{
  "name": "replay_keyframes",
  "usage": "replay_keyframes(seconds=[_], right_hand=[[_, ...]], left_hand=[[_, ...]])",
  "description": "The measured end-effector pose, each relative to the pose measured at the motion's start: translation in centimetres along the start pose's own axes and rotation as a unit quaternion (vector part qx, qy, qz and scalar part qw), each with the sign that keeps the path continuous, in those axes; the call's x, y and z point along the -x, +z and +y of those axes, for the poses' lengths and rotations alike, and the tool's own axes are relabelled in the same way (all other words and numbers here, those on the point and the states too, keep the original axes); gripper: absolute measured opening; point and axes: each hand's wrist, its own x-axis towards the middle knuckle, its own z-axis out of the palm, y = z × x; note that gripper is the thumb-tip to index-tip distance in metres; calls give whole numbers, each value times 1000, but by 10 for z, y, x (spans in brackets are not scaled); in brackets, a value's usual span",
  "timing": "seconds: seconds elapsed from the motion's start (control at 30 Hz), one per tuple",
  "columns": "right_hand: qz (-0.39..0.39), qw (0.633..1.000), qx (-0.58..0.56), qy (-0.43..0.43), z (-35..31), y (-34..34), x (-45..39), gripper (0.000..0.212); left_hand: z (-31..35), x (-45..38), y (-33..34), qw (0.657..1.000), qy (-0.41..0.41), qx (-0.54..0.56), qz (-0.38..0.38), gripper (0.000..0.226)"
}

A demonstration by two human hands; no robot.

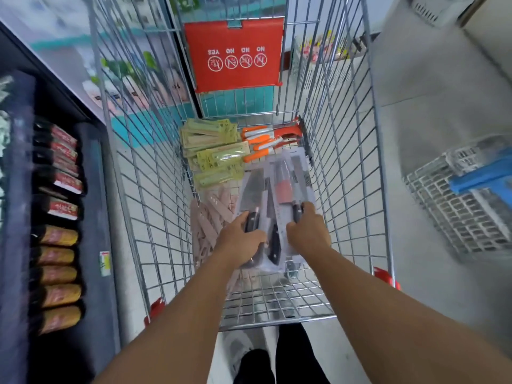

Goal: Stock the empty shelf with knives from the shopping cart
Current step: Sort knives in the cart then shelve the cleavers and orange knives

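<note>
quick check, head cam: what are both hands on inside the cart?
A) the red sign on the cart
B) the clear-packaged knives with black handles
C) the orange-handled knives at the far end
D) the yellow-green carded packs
B: the left hand and right hand both grip the handle end of the clear-packaged knives; the orange-handled knives and yellow-green packs lie untouched farther away.

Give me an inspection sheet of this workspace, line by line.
Surface: wire cart, floor loaded.
Job's things: cleavers in clear packs, near end; orange knives and green packs, far end; beige sheaths, left.
Clutter: nothing seen.
Grippers: left hand and right hand each grip a cleaver pack handle.
Cables: nothing seen.
Surroundings: stocked shelf left; red sign on cart; second cart right.
</note>
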Motion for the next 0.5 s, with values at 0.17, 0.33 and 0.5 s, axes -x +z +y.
replay_keyframes(seconds=[0.17,0.33,0.5], right_hand=[[1,999,-37,-22,5,-19,33,42],[25,993,-91,-68,-1,-43,70,40],[51,976,-149,-150,-20,-76,100,50]], left_hand=[[16,37,-8,999,37,-29,25,60],[37,85,-14,992,81,-71,60,66],[58,124,-20,976,118,-107,151,74]])
